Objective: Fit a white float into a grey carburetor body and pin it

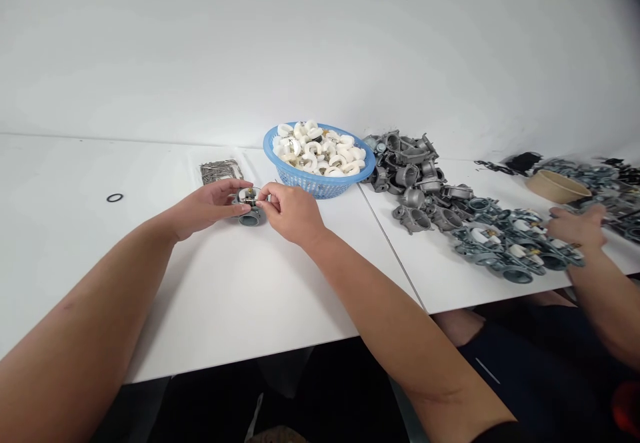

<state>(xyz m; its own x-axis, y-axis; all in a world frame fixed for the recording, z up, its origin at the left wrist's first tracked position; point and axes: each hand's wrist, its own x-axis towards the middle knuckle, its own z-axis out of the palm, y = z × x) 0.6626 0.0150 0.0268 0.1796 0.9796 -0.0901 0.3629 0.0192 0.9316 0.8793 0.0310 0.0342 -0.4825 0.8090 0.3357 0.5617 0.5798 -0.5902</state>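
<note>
A metal carburetor body [249,219] with a white float [247,195] on its upper side rests on the white table. My left hand [207,208] grips it from the left, fingers behind and thumb in front. At its right side, my right hand [295,213] is closed in a pinch, fingertips against the float area. Whatever lies between those fingertips is too small to make out. Just behind my left hand lies a pile of thin metal pins [220,171] on a clear plastic sheet or bag.
A blue basket [320,186] full of white floats stands behind my right hand. Grey metal castings [413,176] are heaped to its right, with carburetors bearing floats [520,246] nearer. A black ring [115,197] lies left. A co-worker's hand [577,226] is by a tan bowl [557,187].
</note>
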